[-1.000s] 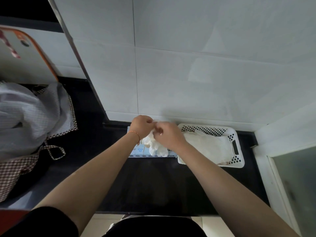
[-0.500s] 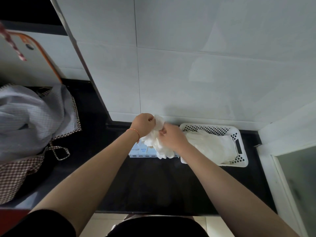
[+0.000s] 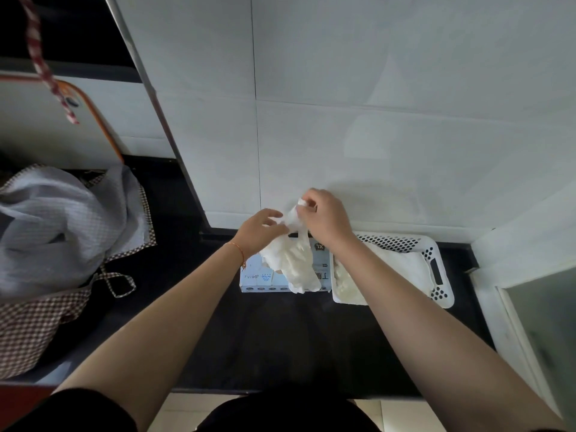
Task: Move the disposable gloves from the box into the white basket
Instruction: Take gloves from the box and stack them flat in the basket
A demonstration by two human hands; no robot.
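A light blue glove box (image 3: 260,277) lies on the black counter against the tiled wall. A bunch of white disposable gloves (image 3: 291,263) hangs above the box. My right hand (image 3: 324,218) pinches the top of the bunch, raised over the box's far edge. My left hand (image 3: 260,230) sits just left of it with fingers touching the bunch lower down. The white perforated basket (image 3: 436,269) stands directly right of the box and holds a pile of white gloves (image 3: 396,263).
A grey and checked cloth (image 3: 59,238) is heaped on the counter at the left. A white board with an orange rim (image 3: 56,120) leans behind it. A white wall corner (image 3: 523,244) closes the counter on the right.
My right hand has risen and moved right, drawing the bunch of gloves up out of the box. My left hand has loosened and stayed lower at the bunch's side.
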